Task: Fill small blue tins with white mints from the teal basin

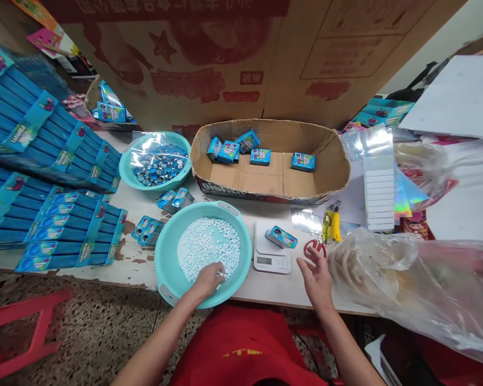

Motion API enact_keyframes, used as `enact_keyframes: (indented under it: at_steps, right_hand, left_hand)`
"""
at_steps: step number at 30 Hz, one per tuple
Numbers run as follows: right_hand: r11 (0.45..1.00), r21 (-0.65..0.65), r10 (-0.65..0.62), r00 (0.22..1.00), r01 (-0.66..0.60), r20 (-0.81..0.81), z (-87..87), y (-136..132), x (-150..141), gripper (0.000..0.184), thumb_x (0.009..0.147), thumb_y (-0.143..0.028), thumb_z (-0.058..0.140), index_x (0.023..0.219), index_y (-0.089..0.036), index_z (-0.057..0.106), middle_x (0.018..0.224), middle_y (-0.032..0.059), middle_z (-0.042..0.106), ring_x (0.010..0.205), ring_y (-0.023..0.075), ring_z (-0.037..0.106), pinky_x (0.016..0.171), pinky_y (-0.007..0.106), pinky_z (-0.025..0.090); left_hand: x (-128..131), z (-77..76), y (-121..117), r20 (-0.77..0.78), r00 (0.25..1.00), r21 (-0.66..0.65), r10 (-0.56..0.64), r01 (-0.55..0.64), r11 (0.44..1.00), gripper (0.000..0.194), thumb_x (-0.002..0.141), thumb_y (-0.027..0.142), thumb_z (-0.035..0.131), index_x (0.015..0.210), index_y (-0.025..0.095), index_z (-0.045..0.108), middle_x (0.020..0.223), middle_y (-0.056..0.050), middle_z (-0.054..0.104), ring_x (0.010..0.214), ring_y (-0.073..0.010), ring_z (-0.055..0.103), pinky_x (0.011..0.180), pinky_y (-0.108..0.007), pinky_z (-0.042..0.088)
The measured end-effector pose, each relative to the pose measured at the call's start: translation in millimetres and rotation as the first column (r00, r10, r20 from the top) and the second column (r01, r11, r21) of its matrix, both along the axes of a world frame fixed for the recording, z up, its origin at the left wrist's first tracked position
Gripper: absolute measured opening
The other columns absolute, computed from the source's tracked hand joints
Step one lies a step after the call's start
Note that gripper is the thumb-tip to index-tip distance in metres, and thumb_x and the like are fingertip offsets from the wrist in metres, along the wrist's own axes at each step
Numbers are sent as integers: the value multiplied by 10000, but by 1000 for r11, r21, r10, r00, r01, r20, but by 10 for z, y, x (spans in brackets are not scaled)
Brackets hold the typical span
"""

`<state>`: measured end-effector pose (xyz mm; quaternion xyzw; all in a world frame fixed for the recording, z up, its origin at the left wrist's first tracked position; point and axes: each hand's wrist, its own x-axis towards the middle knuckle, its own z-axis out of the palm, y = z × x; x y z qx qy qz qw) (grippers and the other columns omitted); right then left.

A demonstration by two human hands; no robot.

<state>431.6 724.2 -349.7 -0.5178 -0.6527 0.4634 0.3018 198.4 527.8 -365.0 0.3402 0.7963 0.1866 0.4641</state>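
Observation:
My left hand (209, 280) is down in a turquoise basin (167, 236), its fingers curled in around a few of the small white tablets (209, 241) spread over the bottom. My right hand (317, 281) hovers at the table's front edge with fingers apart and nothing in it. To its left, a blue tin (280, 237) with a round hole in its end lies on a white digital scale (272, 262); the display is too small to read. Red-handled scissors (314, 249) lie just beyond the right fingertips.
Behind stands a cut-down cardboard tray (273, 187) with several blue tins. A second turquoise bowl (155, 185) holds round metal caps. More open tins (148, 230) stand by the basin. Stacked blue cartons (72, 230) fill the left; a clear plastic bag (410, 284) lies at right.

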Motion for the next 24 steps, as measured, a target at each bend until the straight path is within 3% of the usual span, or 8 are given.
enact_keyframes:
  at_steps: [3, 4, 6, 8, 10, 12, 16, 24]
  right_hand:
    - [999, -12, -33, 999, 33, 39, -37, -174, 176, 496, 726, -499, 628, 1091, -174, 550, 1111, 134, 560, 962, 239, 574, 801, 411, 513]
    - [999, -18, -38, 998, 39, 48, -60, -229, 218, 475, 722, -499, 629, 1062, -174, 564, 1082, 125, 568, 937, 232, 579, 791, 405, 518]
    - [998, -34, -46, 997, 48, 58, -109, -328, 277, 449, 715, -497, 630, 1023, -173, 585, 1045, 115, 576, 901, 224, 586, 775, 396, 525]
    - [997, -52, -52, 997, 55, 57, -152, -408, 307, 435, 710, -496, 629, 998, -170, 598, 1022, 115, 587, 883, 222, 592, 765, 393, 529]
    - [996, -72, -56, 997, 59, 51, -185, -466, 319, 426, 706, -497, 631, 978, -170, 608, 1013, 117, 601, 882, 225, 596, 767, 394, 529]
    - [994, -87, -57, 997, 61, 49, -211, -508, 328, 422, 699, -503, 633, 961, -172, 615, 1011, 118, 614, 886, 229, 600, 769, 397, 527]
    - [991, -111, -67, 996, 74, 63, -255, -564, 356, 427, 688, -516, 628, 939, -170, 625, 995, 122, 632, 884, 237, 608, 772, 401, 525]
    - [985, -146, -80, 994, 90, 74, -353, -680, 416, 443, 658, -536, 633, 903, -167, 636, 958, 125, 658, 850, 241, 622, 753, 395, 537]
  left_hand:
    - [-79, 13, -85, 217, 956, 35, 199, -211, 977, 46, 697, 204, 549, 734, 179, 560, 638, 20, 533, 605, -129, 506, 594, -226, 374]
    - [-108, 29, -110, 342, 888, 30, 308, -338, 941, 79, 687, 241, 568, 729, 178, 546, 603, 32, 509, 550, -114, 482, 535, -213, 354]
    - [-161, 73, -147, 580, 669, -8, 464, -565, 825, 186, 653, 310, 626, 737, 179, 524, 566, 51, 476, 467, -83, 425, 439, -189, 288]
    - [-200, 121, -161, 710, 484, -34, 511, -702, 711, 280, 623, 361, 683, 757, 178, 519, 588, 53, 491, 448, -60, 409, 402, -168, 260]
    - [-222, 149, -156, 747, 373, -58, 551, -788, 612, 339, 617, 410, 713, 771, 170, 529, 615, 44, 513, 462, -51, 432, 402, -152, 290]
    - [-229, 146, -140, 731, 331, -87, 597, -822, 562, 369, 617, 444, 724, 764, 158, 543, 587, 39, 509, 459, -51, 448, 401, -144, 312]
    - [-223, 94, -122, 732, 320, -107, 601, -817, 566, 327, 612, 368, 736, 787, 143, 575, 539, 34, 511, 414, -56, 446, 351, -140, 265]
    - [-202, 144, -108, 750, 287, -126, 596, -823, 554, 248, 630, 121, 671, 865, 113, 595, 762, -52, 652, 553, -84, 589, 472, -154, 443]
